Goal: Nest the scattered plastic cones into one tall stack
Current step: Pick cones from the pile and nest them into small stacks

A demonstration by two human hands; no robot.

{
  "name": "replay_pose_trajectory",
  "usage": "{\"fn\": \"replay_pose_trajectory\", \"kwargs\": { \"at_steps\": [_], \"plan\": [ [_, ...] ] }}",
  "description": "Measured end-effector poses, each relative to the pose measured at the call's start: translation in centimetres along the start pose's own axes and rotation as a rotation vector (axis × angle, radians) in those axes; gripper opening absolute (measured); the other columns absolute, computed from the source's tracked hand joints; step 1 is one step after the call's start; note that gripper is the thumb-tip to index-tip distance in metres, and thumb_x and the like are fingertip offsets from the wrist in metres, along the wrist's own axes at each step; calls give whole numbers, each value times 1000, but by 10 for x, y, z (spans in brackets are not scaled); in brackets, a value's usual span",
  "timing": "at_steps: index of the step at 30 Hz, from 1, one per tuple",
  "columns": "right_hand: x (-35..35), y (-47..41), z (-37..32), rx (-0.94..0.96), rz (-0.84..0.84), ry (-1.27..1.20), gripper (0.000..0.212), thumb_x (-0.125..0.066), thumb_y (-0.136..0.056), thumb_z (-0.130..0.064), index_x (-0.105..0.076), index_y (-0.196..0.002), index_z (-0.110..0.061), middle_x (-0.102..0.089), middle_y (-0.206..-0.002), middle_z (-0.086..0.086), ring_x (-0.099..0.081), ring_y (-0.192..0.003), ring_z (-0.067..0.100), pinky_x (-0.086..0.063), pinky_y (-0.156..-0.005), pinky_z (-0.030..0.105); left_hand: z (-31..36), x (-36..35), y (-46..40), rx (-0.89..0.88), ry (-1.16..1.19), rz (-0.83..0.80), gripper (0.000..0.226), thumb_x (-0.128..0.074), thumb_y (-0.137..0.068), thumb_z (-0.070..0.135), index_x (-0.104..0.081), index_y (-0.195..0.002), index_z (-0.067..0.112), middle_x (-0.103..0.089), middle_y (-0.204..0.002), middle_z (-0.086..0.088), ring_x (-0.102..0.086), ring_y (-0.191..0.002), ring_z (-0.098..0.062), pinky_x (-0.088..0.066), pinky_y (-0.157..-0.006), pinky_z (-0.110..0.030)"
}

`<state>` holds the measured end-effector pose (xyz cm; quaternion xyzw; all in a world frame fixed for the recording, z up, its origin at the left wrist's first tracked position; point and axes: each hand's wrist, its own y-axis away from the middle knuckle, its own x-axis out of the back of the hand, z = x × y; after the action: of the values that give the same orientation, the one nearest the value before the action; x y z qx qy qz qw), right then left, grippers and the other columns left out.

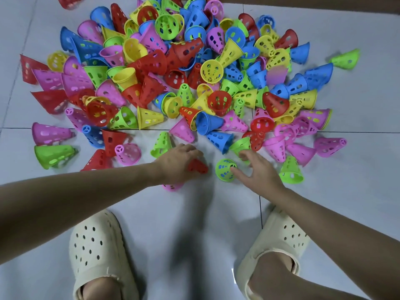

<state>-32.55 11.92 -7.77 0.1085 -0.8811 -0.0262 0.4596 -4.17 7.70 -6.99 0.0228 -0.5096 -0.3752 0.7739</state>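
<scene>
I'm barely started: the cones [173,68] lie heaped on the floor [216,224] from 9 to 3 o'clock, no stack visible. My left hand [176,164] curls round a red cone [198,166]; my right hand [258,169], spread loose, touches a green cone [225,171].

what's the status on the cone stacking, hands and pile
Left hand gripping a red cone. Right hand open, thumb at a green cone. No tall stack in view; cones scattered on floor.
</scene>
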Motion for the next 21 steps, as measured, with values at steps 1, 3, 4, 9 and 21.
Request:
{"fn": "replay_pose_trajectory", "kwargs": {
  "at_steps": [1,3,4,9,21],
  "plan": [
    [1,-1,3,-50,63,-17,42,-74,-87,-38,-60,-117,-13,-63,-107,-5,-59,-95,12,-52,-83,37,-4,-1,-2,44,-2,-36,75,-50,-76,75,-56,-135,29,-59,-129,-4,-55,-119,-26,-46,-100,-40],
    [2,-6,12,-153,128,-12,40,-74,-87,-37,-58,-115,-13,-60,-105,-4,-58,-96,15,-51,-82,38,-12,-2,-4,93,-38,-58,74,-51,-75,76,-57,-131,29,-61,-119,-2,-57,-113,-26,-49,-93,-40],
    [1,-8,16,-202,128,-5,43,-75,-86,-38,-56,-117,-13,-59,-108,-1,-59,-100,19,-50,-83,39,-14,-3,-4,105,-65,-57,70,-52,-76,77,-57,-127,30,-61,-114,-1,-58,-108,-25,-51,-89,-39],
    [-6,-23,21,-349,60,27,62,-80,-80,-39,-53,-128,-10,-61,-122,7,-56,-112,27,-40,-83,33,-19,2,-3,165,-102,-32,67,-59,-72,76,-57,-117,27,-52,-95,5,-58,-95,-23,-46,-71,-32],
    [2,-38,19,-230,32,-207,39,-71,-90,-37,-61,-122,-18,-68,-86,-6,-64,-77,13,-55,-76,38,-18,38,34,297,494,335,51,-87,-75,35,-54,-112,22,-62,-98,7,-59,-84,-12,-46,-71,-19]
  ]
}}
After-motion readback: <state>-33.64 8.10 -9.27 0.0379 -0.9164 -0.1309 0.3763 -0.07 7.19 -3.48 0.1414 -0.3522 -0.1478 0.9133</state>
